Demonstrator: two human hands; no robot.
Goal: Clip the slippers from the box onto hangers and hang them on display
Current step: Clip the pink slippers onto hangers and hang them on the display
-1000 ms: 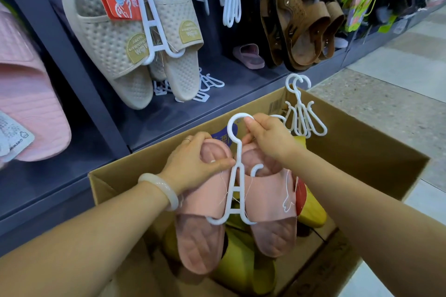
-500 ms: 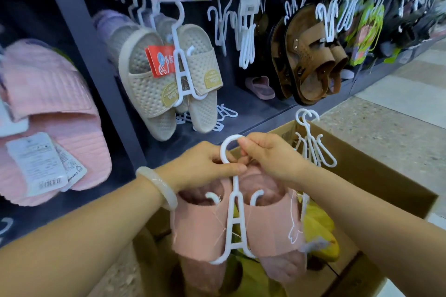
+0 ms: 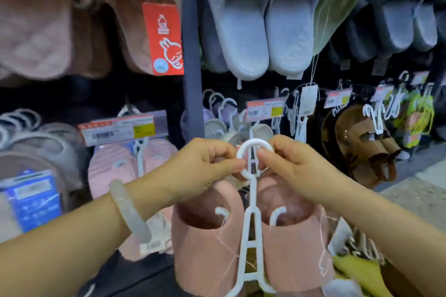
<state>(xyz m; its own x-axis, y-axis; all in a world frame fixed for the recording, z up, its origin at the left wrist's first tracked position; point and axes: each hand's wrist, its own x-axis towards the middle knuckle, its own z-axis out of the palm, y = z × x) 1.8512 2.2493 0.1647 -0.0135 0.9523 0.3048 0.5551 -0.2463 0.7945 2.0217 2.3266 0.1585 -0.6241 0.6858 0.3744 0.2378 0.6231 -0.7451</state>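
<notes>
A pair of pink slippers (image 3: pixel 296 251) hangs clipped on a white plastic hanger (image 3: pixel 251 231) in front of me, soles away from me. My left hand (image 3: pixel 200 171) pinches the left side of the hanger's round hook. My right hand (image 3: pixel 292 166) pinches the hook's right side. Both hands hold the pair up at the level of the lower display row. The box is out of view; yellow slippers (image 3: pixel 357 275) show at the bottom right.
A dark upright post (image 3: pixel 191 60) splits the rack. Pink plush slippers (image 3: pixel 48 31) and grey ones (image 3: pixel 265 31) hang above. Price tags (image 3: pixel 123 128), pale pink slippers (image 3: pixel 115 169), brown sandals (image 3: pixel 362 144) and spare white hangers (image 3: pixel 299 118) fill the lower row. Floor lies at right.
Both hands have lifted the hanger with the pink slippers up out of the box toward the rack. The view has tilted upward, so the box has dropped out of sight.
</notes>
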